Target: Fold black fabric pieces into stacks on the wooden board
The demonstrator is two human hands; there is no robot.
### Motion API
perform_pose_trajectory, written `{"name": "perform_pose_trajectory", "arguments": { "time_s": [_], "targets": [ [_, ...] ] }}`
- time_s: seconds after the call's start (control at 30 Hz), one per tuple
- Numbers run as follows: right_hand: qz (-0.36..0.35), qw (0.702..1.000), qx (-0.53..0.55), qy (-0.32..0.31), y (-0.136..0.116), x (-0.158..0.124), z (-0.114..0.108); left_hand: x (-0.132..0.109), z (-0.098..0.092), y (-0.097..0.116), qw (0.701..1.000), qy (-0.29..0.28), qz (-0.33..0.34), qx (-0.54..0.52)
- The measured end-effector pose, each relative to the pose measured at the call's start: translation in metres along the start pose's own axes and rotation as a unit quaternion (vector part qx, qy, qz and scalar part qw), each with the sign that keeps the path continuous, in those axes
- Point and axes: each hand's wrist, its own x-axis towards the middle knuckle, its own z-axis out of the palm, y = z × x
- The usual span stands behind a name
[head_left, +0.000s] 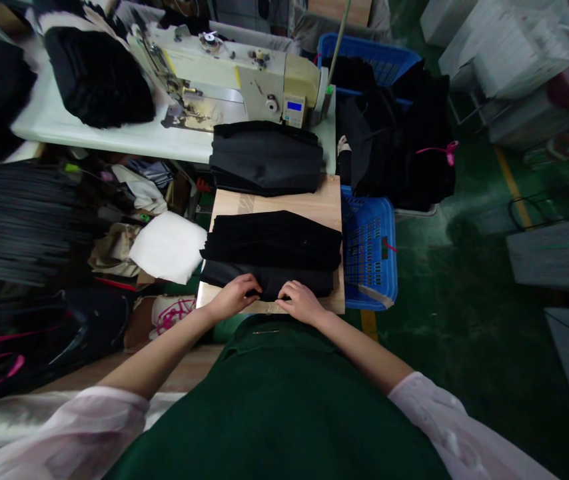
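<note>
Black cloth pieces (pixel 274 241) lie in a stack on a light wooden board (pixel 332 193), with a smoother dark piece along their near side. At the near edge of this piece, my left hand (pixel 238 293) has its fingers curled and pressed on the cloth. My right hand (pixel 298 300) pinches the same edge a little to the right, with a gap between the hands. Another dark cloth stack (pixel 267 159) rests at the far end of the board, in front of the sewing machine (pixel 259 83).
Blue baskets (pixel 372 250) stand to the right of the board, below a large heap of black cloth (pixel 394 140). White cloth (pixel 168 247) is at the left. More black stacks (pixel 97 77) sit on the machine table (pixel 114 139).
</note>
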Motion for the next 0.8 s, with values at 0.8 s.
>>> {"name": "perform_pose_trajectory", "arguments": {
  "time_s": [0.8],
  "targets": [
    [0.078, 0.996, 0.053, 0.003, -0.006, 0.021, 0.004, 0.017, -0.008, 0.01, 0.999, -0.041, 0.027, 0.003]
  ]
}}
